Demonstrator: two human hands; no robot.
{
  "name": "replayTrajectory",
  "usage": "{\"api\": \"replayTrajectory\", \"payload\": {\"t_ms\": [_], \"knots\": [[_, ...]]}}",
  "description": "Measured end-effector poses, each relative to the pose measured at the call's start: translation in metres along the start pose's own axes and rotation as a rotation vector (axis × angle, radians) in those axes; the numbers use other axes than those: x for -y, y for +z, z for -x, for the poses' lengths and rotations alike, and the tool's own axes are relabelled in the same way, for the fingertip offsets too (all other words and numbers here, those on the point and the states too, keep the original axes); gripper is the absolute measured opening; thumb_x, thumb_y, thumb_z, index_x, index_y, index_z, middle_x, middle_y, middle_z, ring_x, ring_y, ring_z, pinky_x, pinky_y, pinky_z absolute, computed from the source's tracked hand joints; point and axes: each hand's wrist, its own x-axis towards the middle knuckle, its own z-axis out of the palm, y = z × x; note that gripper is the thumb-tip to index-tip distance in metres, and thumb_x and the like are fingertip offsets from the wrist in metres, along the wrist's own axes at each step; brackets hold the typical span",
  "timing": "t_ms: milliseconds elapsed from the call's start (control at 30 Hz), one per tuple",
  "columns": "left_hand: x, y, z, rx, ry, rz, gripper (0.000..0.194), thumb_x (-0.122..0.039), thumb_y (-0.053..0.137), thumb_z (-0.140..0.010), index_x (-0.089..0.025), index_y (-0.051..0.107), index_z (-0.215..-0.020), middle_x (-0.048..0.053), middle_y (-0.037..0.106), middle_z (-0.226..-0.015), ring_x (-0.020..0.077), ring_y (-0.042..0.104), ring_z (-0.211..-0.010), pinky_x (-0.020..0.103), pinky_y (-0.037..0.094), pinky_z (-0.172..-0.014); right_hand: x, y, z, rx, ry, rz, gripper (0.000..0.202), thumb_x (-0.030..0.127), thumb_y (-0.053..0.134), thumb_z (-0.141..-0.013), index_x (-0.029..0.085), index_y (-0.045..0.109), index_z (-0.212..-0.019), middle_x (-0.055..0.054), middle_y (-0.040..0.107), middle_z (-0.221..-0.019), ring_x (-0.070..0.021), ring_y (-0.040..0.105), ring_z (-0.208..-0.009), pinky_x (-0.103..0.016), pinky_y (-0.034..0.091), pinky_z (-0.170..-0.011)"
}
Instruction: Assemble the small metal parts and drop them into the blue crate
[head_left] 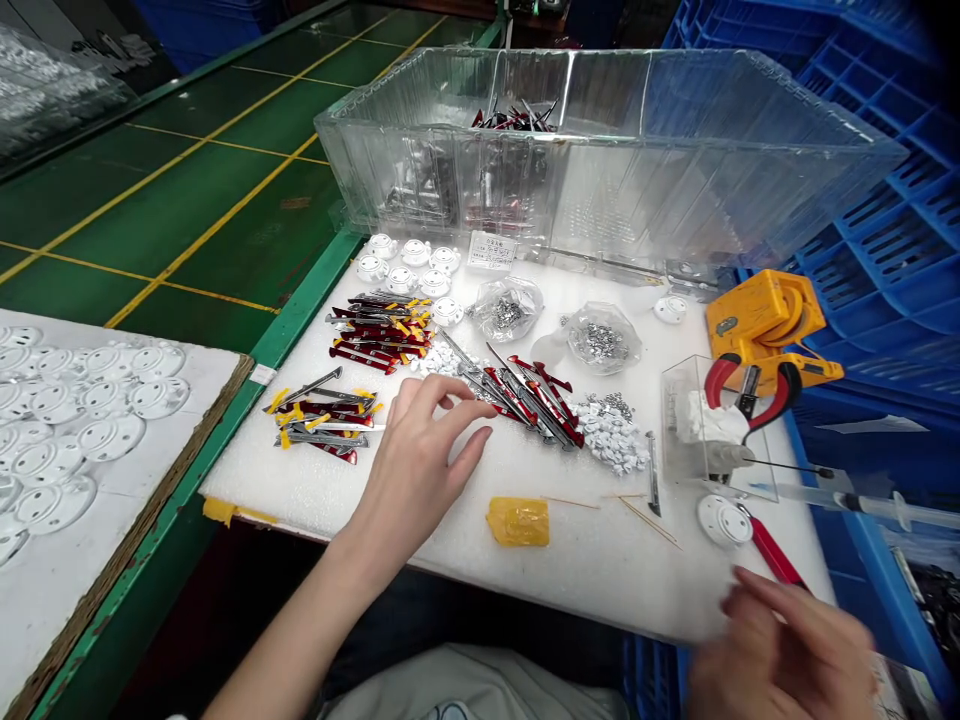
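Note:
My left hand (420, 450) hovers above the white foam board (442, 530), fingers curved and thumb apart from the index finger, with nothing visible between them. To its right lies a loose heap of dark red and silver strips (532, 400). Left of it sits a small stack of red and silver strips with yellow tape (322, 418), and a larger taped stack (379, 330) lies behind. My right hand (780, 650) is smeared by motion at the front right corner, near red-handled pliers (776, 550) and a round white part (724, 520). Whether it holds anything cannot be made out.
Small white pieces (611, 437) lie beside two bags of metal bits (602, 338). A yellow tape dispenser (769, 320), a clear box (694, 430) and a syringe (892, 508) stand at right. A large clear bin (622, 190) spans the back. Yellow tape (519, 522) lies in front.

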Motion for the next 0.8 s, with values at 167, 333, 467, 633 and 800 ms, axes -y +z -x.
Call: {"api": "replayTrajectory", "payload": {"t_ms": [167,333,467,633,800], "knots": [[0.004,-0.004,-0.02,0.036,0.067,-0.058,0.02,-0.015,0.061,-0.106,-0.021,0.078,-0.114,0.01,0.07,-0.116,0.0297,0.061,-0.107,0.045,0.052,-0.095,-0.006,0.04,0.01,-0.038,-0.103,-0.083,0.023,0.003,0.077,-0.09,0.021,0.085,-0.103,-0.003,0.074,-0.086,-0.0176,0.063,-0.071,-0.035,0.045,-0.065],[0.011,0.007,-0.022,0.085,0.056,-0.117,0.018,-0.012,0.065,-0.103,-0.022,0.078,-0.11,0.011,0.07,-0.12,0.0313,0.06,-0.11,0.046,0.051,-0.096,-0.007,0.034,0.009,-0.024,0.0,-0.149,0.021,0.003,0.075,-0.093,0.021,0.084,-0.101,-0.002,0.074,-0.086,-0.0174,0.064,-0.072,-0.035,0.042,-0.062],[0.014,0.016,-0.02,0.044,0.066,-0.095,0.019,-0.01,0.065,-0.102,-0.022,0.079,-0.109,0.011,0.071,-0.12,0.0308,0.061,-0.108,0.047,0.051,-0.096,-0.008,0.031,0.01,0.037,-0.103,-0.106,0.026,0.0,0.073,-0.093,0.02,0.083,-0.107,-0.002,0.074,-0.087,-0.0155,0.064,-0.073,-0.033,0.046,-0.064],[0.015,0.019,-0.02,-0.016,0.098,-0.085,0.016,-0.01,0.066,-0.103,-0.02,0.078,-0.108,0.011,0.071,-0.12,0.0294,0.061,-0.108,0.045,0.052,-0.098,-0.005,0.035,0.01,0.011,-0.15,0.012,0.019,0.002,0.073,-0.092,0.018,0.081,-0.099,0.0,0.073,-0.083,-0.0143,0.064,-0.067,-0.031,0.048,-0.059],[0.015,0.02,-0.019,-0.014,0.096,-0.083,0.015,-0.009,0.067,-0.102,-0.017,0.079,-0.107,0.013,0.072,-0.121,0.0299,0.06,-0.106,0.046,0.053,-0.098,-0.004,0.034,0.01,0.006,-0.116,0.005,0.016,0.003,0.072,-0.094,0.017,0.079,-0.097,-0.001,0.072,-0.083,-0.0141,0.064,-0.068,-0.03,0.048,-0.06]]}}
